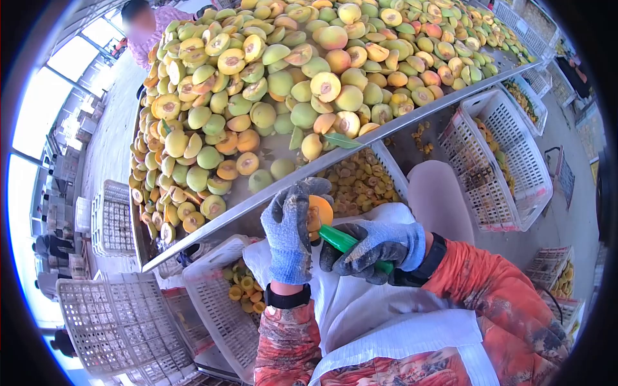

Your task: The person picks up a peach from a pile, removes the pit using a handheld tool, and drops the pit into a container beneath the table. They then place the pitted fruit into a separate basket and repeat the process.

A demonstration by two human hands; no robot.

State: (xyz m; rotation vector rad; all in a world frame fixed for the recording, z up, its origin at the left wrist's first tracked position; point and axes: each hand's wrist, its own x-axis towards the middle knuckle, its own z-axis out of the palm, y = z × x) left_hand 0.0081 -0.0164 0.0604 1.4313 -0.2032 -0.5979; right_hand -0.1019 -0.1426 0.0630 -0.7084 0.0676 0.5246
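My left hand (288, 235), in a grey-and-blue work glove, is closed around a peach half (321, 211) with its orange cut face toward my right hand. My right hand (376, 249), gloved alike, grips a green-handled tool (338, 238). The tool's front end meets the peach half's cut face; its working tip is too small to make out. Both hands are above my white apron (347, 315), just short of the metal table's edge (412, 114). Beyond the edge lies a heap of halved peaches (270, 83), yellow and green, some with pits showing.
Below the table edge, a container holds small brownish-orange pieces (360, 183). A white crate (219, 315) at my left holds peach halves (246, 289). Another white crate (496, 161) stands right, and stacked crates (122, 321) stand far left. A person (158, 29) is across the table.
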